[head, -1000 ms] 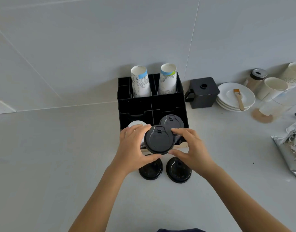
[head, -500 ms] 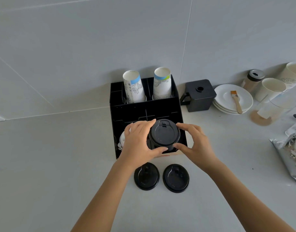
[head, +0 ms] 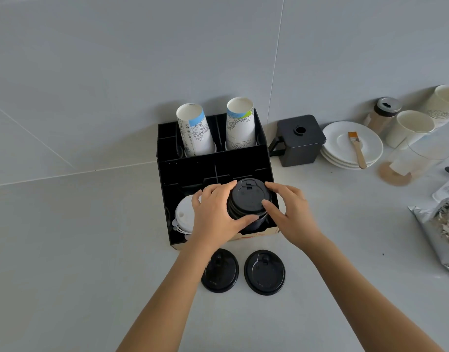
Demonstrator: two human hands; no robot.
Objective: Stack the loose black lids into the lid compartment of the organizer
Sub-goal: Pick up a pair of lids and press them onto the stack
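Two round black plastic lids (head: pixel 219 271) (head: pixel 264 272) lie loose on the grey counter (head: pixel 78 262), just before the black compartmented organizer (head: pixel 213 168). Left hand (head: pixel 215 217) and right hand (head: pixel 292 214) clasp the top black lid (head: pixel 250 196) onto the stack in the front right compartment (seating seems unfinished).

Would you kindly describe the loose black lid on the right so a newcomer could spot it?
Find the black organizer against the wall. Two black lids lie flat on the counter before it. Yours is the right lid, fully visible, whereas the left lid is partly hidden by a forearm.
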